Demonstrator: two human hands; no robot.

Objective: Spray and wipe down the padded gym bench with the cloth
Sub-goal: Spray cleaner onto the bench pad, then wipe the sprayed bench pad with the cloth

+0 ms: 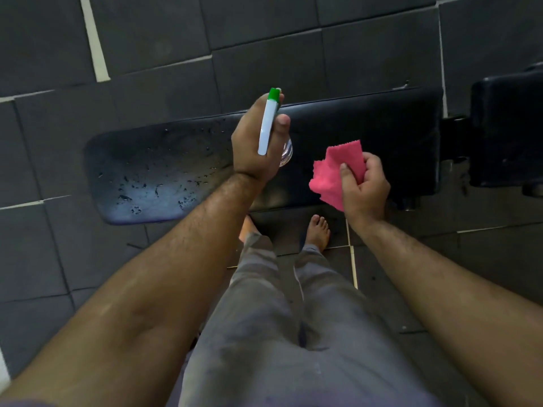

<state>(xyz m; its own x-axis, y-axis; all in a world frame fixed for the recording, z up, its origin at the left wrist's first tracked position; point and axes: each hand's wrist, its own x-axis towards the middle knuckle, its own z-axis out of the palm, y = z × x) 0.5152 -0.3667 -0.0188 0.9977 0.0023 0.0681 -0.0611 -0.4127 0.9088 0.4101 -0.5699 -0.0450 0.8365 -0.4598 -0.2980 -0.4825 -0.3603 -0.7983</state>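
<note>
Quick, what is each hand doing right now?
Left hand: closed around the spray bottle.
Right hand: closed on the pink cloth.

Glossy wet black vinyl bench pad (338, 127), soft pink cloth (332, 174), smooth plastic sprayer (269, 124).

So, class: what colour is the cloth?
Pink; the cloth, held in the right hand, shows in the head view.
</note>
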